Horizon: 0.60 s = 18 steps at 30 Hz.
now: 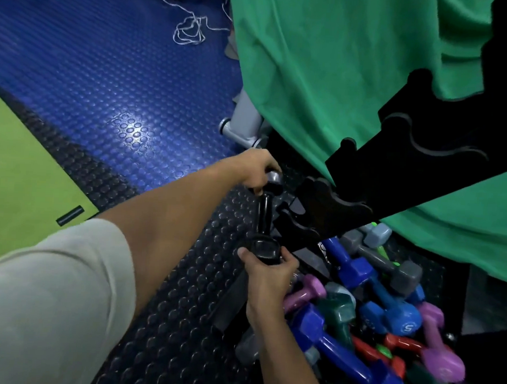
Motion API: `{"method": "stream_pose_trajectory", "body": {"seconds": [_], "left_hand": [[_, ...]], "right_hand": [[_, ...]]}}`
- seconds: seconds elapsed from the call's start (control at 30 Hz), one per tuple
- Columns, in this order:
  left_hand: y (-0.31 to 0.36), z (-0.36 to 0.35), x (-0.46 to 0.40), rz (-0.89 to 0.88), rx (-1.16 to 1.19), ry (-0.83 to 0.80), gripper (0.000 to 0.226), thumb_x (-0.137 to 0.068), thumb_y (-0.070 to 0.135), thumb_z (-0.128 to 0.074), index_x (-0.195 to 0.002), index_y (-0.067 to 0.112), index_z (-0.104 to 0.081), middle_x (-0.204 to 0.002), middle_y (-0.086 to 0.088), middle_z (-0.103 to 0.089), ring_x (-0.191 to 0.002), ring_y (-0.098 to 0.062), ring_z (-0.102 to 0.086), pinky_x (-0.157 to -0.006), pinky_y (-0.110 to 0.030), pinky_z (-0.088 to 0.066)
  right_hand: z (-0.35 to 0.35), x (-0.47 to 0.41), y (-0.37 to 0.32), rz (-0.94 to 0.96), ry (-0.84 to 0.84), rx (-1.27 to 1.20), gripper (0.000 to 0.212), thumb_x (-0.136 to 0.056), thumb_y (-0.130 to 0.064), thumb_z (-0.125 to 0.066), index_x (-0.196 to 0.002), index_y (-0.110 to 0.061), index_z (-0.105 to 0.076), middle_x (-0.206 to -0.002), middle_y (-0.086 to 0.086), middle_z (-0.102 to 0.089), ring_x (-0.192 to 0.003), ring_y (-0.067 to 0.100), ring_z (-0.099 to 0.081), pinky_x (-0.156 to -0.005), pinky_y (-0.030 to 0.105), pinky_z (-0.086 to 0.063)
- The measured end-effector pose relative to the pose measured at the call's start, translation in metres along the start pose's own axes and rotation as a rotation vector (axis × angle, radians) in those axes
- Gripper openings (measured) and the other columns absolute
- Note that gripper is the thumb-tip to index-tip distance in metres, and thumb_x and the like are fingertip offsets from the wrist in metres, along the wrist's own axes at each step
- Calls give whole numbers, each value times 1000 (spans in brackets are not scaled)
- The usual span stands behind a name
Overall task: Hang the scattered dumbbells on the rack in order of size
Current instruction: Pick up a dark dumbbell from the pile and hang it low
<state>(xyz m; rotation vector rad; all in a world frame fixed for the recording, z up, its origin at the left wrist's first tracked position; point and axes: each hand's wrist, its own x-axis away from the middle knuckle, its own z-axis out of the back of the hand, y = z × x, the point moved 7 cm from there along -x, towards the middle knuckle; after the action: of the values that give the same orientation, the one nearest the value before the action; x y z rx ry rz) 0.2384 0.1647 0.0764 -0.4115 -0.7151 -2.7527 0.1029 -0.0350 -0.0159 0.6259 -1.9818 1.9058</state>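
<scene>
Both hands grip the black dumbbell (265, 219), left hand (257, 171) on its far head, right hand (267, 276) its near, just beside the black rack (395, 158); next, seating it in a low notch.

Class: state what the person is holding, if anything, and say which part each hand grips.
A black dumbbell: the left hand grips its far head, the right hand its near head.

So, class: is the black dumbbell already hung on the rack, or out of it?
Out: both hands grip its ends, left hand, right hand, holding the black dumbbell beside the rack.
</scene>
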Motion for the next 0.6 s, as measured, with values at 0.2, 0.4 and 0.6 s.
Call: {"method": "stream_pose_trajectory", "body": {"seconds": [0.2,0.4,0.6], "left_hand": [[38,-3,-38,-127,13,14,71,-73,-1,-85,-137,25,-67,-127,-4,-70,-114,-22,-66,-97,-31,-56],[27,-38,-51,-128,64,45,79,-88,23,-80,-157,28,-41,-159,-8,-45,-146,-27,-43,-121,-36,-33],[-16,-62,-32,57,384,83,82,-96,45,-69,-162,17,-30,-160,-11,-43,-146,-27,-42,-118,-32,-32]], "right_hand": [[-9,-18,-3,-107,89,-354,79,-67,6,-92,-127,-22,-47,-125,12,-64,-109,27,-71,-94,45,-61],[-11,-22,7,-234,76,-522,67,-76,-1,-88,-123,-26,-47,-124,11,-62,-110,29,-70,-93,45,-62],[1,-15,10,-27,-16,-209,83,-69,-43,-95,-137,-37,-46,-137,-2,-61,-121,17,-67,-102,43,-57]]}}
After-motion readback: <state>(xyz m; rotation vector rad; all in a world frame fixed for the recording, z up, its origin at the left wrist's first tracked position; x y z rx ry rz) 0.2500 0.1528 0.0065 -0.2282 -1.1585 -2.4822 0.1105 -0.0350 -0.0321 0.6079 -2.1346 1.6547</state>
